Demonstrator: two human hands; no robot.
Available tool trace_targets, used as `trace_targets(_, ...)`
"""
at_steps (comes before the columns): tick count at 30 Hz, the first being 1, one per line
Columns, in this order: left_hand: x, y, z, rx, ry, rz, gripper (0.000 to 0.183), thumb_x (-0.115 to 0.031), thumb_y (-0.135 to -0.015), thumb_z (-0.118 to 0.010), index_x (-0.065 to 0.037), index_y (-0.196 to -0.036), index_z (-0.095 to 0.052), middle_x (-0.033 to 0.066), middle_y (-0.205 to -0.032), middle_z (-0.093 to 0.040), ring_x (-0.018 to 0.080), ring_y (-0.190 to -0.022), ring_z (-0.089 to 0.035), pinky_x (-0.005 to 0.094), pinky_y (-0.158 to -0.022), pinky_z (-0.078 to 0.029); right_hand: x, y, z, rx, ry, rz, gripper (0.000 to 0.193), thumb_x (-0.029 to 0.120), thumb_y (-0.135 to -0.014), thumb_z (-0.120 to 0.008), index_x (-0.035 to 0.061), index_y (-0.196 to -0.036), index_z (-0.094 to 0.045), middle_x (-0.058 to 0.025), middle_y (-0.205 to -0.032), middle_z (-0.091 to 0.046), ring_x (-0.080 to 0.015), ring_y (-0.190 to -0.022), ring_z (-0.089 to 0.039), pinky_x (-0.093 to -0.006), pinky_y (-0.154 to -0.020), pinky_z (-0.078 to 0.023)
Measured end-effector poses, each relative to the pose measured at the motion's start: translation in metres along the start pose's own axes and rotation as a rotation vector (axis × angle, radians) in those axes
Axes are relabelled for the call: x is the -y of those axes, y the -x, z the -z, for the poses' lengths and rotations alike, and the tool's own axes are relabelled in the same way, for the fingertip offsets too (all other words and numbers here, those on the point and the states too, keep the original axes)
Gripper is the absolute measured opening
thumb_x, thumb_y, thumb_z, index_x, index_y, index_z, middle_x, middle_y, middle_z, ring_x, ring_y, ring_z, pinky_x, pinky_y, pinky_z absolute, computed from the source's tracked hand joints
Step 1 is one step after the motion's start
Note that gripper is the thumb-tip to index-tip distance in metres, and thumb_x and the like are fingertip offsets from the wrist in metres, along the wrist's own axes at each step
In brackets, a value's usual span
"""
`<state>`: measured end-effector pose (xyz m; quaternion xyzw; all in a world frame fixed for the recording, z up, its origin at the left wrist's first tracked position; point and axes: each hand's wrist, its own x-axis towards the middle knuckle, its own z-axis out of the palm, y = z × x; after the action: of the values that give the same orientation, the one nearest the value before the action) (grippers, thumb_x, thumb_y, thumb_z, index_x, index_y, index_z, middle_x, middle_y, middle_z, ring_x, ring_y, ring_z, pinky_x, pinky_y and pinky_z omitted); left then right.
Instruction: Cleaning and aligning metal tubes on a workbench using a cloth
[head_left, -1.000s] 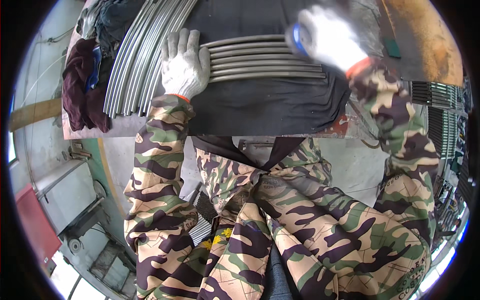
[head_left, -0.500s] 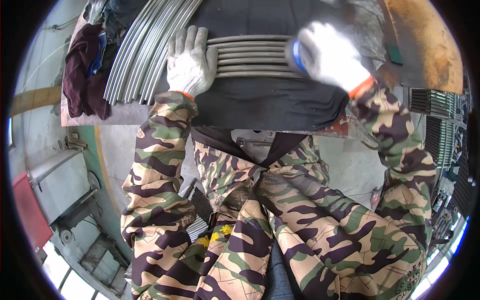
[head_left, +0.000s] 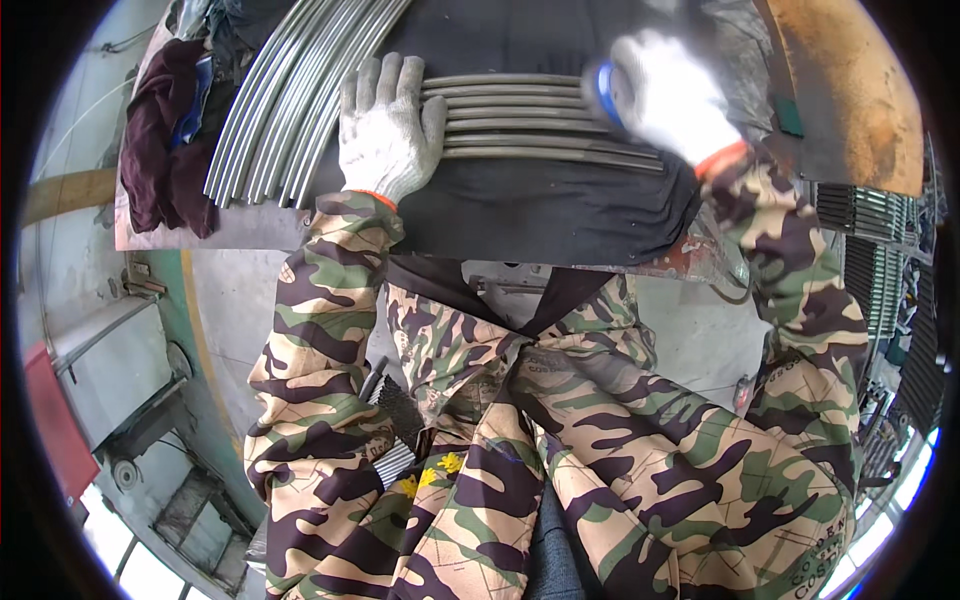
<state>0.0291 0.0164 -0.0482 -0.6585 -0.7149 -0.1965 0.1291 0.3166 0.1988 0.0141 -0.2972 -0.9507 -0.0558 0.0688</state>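
Note:
Several grey metal rods (head_left: 520,114) lie side by side, running left to right across a black cloth (head_left: 520,210). My left hand (head_left: 388,130), in a whitish knit glove, rests flat across their left ends with its fingers stretched out. In my right hand (head_left: 675,95), gloved alike and smeared by motion, is a blue, rounded object (head_left: 606,93) held over the right part of the rods. Its kind cannot be made out. The right hand hides the right ends of the farther rods, while the nearest rod's right end shows.
Left of my left hand, a bundle of shinier metal rods (head_left: 290,110) lies slanted on the table. Beyond it is a crumpled maroon cloth (head_left: 165,150). A rusty brown sheet (head_left: 850,90) is at the far right, with a small dark green block (head_left: 789,117) by its edge.
My right hand and the blue object have shifted slightly to the right and away from me, uncovering the nearest rod's right end. My left hand stays flat on the rods.

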Motion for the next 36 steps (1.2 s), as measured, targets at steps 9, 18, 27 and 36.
trace_targets(9,0.003,0.001,-0.001,-0.088,0.039,-0.022,0.047,-0.025,-0.094,-0.072,0.0,-0.133,-0.066,0.0205,-0.13,-0.066,0.042,-0.125,-0.059,0.0561,-0.114,-0.042,0.039,-0.019,0.006,-0.031,-0.014,0.038,0.017,0.019,-0.097,-0.066,0.0099,-0.111,-0.067,-0.018,-0.105,-0.067,-0.0411,-0.095,-0.068,-0.0538,-0.082,-0.058)
trace_targets(18,-0.012,-0.007,-0.017,-0.072,0.131,0.014,0.047,-0.025,-0.096,-0.071,0.0,-0.135,-0.067,0.0224,-0.137,-0.067,0.0431,-0.131,-0.059,0.0567,-0.119,-0.041,0.071,-0.02,0.012,-0.002,-0.057,0.153,0.023,0.028,-0.095,-0.068,0.0108,-0.11,-0.071,-0.016,-0.103,-0.068,-0.0397,-0.096,-0.072,-0.0561,-0.076,-0.061)
trace_targets(27,-0.008,-0.004,-0.005,-0.049,0.106,0.065,0.041,-0.021,-0.095,-0.071,-0.002,-0.132,-0.066,0.0175,-0.132,-0.066,0.0406,-0.13,-0.058,0.0553,-0.119,-0.041,0.097,-0.022,0.02,-0.028,-0.137,0.26,0.021,0.027,-0.096,-0.067,0.0106,-0.109,-0.07,-0.0166,-0.104,-0.069,-0.0398,-0.096,-0.071,-0.0544,-0.079,-0.061)
trace_targets(36,-0.011,0.0,-0.005,-0.045,0.124,0.084,0.042,-0.021,-0.095,-0.071,-0.004,-0.133,-0.066,0.0152,-0.128,-0.065,0.039,-0.129,-0.058,0.055,-0.118,-0.042,0.09,-0.015,0.015,-0.011,-0.158,0.226,0.021,0.03,-0.095,-0.067,0.0123,-0.106,-0.069,-0.0166,-0.105,-0.066,-0.0404,-0.096,-0.071,-0.0577,-0.076,-0.061)
